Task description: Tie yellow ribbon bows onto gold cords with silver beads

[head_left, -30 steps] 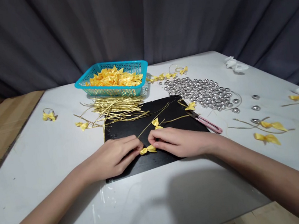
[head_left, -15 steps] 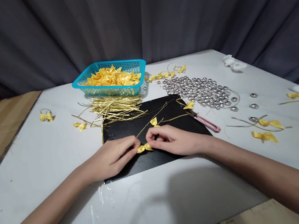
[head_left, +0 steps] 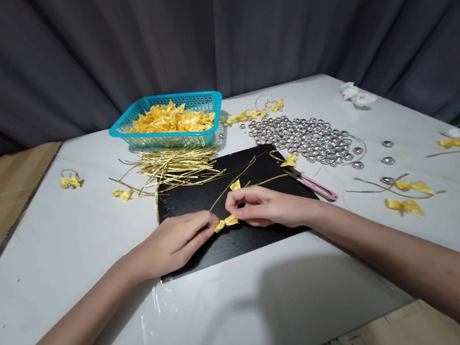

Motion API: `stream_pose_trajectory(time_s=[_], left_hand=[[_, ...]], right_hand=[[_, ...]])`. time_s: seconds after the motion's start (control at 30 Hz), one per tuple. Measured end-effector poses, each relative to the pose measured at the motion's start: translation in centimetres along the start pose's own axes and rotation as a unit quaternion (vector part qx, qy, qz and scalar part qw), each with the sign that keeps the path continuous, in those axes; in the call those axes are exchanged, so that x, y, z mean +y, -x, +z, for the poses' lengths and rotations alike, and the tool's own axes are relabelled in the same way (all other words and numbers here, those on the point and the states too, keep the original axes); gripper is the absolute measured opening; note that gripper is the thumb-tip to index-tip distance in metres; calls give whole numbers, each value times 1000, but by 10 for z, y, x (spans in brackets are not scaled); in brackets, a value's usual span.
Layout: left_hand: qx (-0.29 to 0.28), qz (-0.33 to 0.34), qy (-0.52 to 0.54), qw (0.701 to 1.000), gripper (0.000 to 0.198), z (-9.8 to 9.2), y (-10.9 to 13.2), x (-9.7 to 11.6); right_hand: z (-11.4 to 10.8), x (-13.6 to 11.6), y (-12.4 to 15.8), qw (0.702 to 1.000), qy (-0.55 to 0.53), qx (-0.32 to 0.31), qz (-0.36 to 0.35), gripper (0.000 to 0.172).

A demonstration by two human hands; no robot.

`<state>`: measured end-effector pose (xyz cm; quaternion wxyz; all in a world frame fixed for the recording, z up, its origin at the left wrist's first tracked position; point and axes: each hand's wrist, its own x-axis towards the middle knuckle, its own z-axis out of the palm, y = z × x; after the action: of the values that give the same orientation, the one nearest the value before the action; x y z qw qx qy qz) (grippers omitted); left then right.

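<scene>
Between my two hands is a small yellow ribbon bow [head_left: 225, 223], held just above a black board [head_left: 208, 258]. My left hand [head_left: 183, 236] is closed, its thumb and fingers pinching the bow's left end. The bow's right end is pinched by my right hand [head_left: 267, 206], its fingers curled. From my left fingertips a thin gold wire [head_left: 232, 185] slants up to the right across the board. Another yellow bow [head_left: 235, 185] lies just behind my right hand. Pink-handled snips [head_left: 318, 187] rest at the board's right edge.
Behind the board lies a pile of gold wires [head_left: 177, 161], and beyond it a turquoise basket [head_left: 166, 141] full of yellow bows. Silver beads [head_left: 302, 139] are heaped to the right. Loose bows [head_left: 406, 206] lie at far right; cardboard [head_left: 6, 192] is at left.
My right hand has shifted slightly right and up, with the bow's right end tilting upward. My left hand stays almost in place. The view has moved slightly.
</scene>
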<state>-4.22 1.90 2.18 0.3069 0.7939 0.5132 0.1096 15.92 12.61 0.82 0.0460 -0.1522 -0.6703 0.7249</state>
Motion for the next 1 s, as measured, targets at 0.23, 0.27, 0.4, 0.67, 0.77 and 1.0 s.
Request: stream_pose_trajectory(time_s=[0.23,0.27,0.4,0.67,0.77,1.0], left_hand=[[2,-7,22,1000,21,1,1,-5],[3,-9,32,999,21,2,1,-5],[31,-49,88,994,23,4,1,-2],[89,-81,101,988,21,12,1,-2],[103,-65,101,987,20,14,0,-3],[98,-56,99,989,18,14,-1,-3]], right_hand=[[0,2,-1,998,-66,6,25,17],[0,1,-1,998,-55,8,28,17],[5,-3,0,998,18,37,41,17],[27,13,-2,920,226,295,-125,15],[31,18,-1,889,317,267,-193,13],[31,22,-2,864,370,209,-270,10]])
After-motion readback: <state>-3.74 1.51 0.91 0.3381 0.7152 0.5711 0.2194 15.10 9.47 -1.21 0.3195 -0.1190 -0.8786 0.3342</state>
